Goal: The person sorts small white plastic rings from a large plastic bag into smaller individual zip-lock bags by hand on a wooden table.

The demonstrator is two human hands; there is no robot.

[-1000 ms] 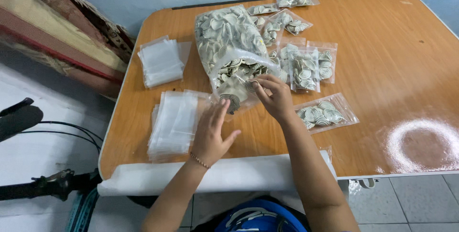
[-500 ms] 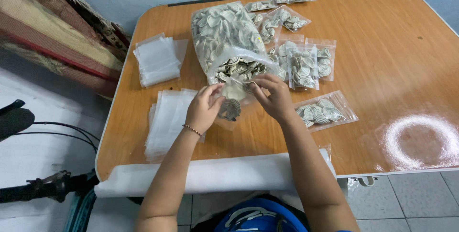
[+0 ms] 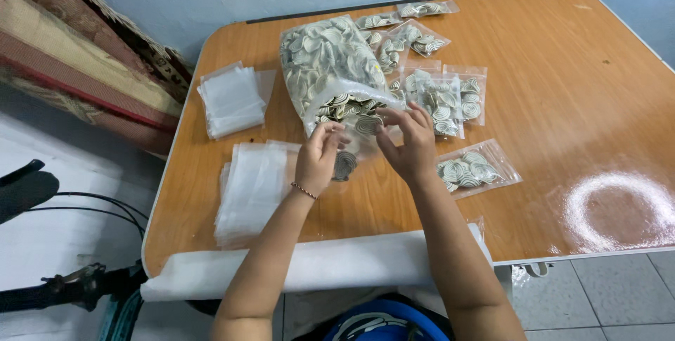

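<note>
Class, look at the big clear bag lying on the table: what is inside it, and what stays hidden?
The big clear bag holds many small round spiral-patterned discs, cream and dark. Both hands, left hand and right hand, work at its open mouth. Discs deeper in the pile are covered by others.

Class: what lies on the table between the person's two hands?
In the head view, a small clear bag holding spiral discs lies between the left hand and right hand.

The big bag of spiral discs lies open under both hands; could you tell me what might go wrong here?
Discs may spill from the big bag, whose open mouth faces the table edge. The small bag between the left hand and right hand could slip. The stack of empty bags near the left forearm might get swept off.
</note>
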